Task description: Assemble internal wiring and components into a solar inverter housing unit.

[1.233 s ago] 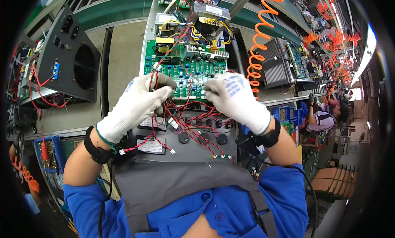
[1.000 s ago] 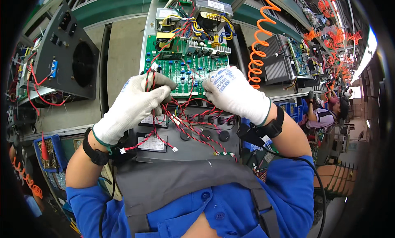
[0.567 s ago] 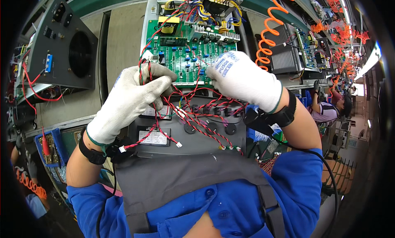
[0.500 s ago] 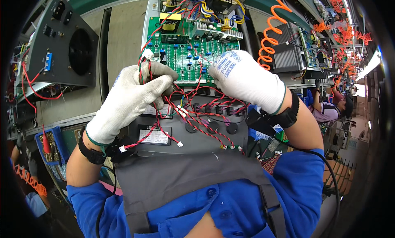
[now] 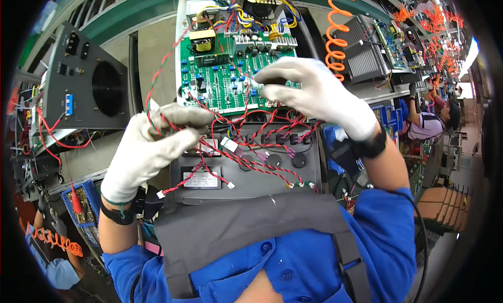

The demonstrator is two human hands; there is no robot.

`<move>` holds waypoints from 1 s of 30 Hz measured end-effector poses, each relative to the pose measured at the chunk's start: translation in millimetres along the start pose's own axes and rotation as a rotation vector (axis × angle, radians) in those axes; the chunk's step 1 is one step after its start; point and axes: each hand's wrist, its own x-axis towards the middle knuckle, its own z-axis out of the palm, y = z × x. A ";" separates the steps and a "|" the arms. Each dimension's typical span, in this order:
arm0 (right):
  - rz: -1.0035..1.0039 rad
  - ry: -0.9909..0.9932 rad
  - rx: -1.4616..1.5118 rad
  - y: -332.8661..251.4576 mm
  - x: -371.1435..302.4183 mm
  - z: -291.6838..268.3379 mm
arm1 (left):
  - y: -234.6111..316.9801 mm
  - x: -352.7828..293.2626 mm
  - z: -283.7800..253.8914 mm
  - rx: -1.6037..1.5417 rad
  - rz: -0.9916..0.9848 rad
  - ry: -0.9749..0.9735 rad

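Over the left edge of the green circuit board (image 5: 220,75), my left hand (image 5: 157,146) in a white glove is closed around twisted red-and-green wires (image 5: 163,62), which loop up from its fingers. My right hand (image 5: 314,96), gloved too, hovers over the board's right side. Its thumb and fingers are apart, with nothing visible between them. Twisted red-and-black wires (image 5: 257,164) with small white connectors run across the dark front panel (image 5: 246,182), which carries round black knobs (image 5: 274,160) and a labelled meter (image 5: 201,178).
A dark metal case (image 5: 78,78) with a round fan opening stands at the left, and a finned unit (image 5: 361,54) at the right. An orange coiled hose (image 5: 337,38) hangs nearby. Blue parts bins (image 5: 84,198) sit lower left. A co-worker (image 5: 429,117) is far right.
My right hand has parted its thumb and fingers over the board. My left hand has moved left and slightly down with the wires, whose red-and-green loop now bows outward to the left.
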 end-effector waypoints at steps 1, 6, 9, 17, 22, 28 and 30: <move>-0.041 0.030 0.015 -10.6 -8.8 -1.1 | 5.4 -2.9 -0.3 0.034 0.004 -0.009; -0.332 -0.236 -0.133 -47.7 -32.1 23.2 | 29.6 4.3 16.2 -0.027 0.120 -0.063; 0.058 -0.227 0.368 -27.2 -51.3 2.9 | 40.9 9.7 17.5 0.136 0.137 -0.052; -0.038 0.546 1.360 30.7 -139.6 -41.9 | 30.6 -13.4 -28.2 0.148 0.220 0.075; 0.325 0.860 0.586 38.8 -159.0 -62.3 | 15.4 -23.1 -45.6 -0.250 0.414 0.003; 0.249 0.975 0.146 57.5 -161.2 -55.3 | 17.7 -3.7 -23.6 -0.220 0.543 -0.439; 0.141 0.947 0.367 66.4 -154.9 -52.3 | 21.8 -4.5 -14.2 -0.230 0.578 -0.334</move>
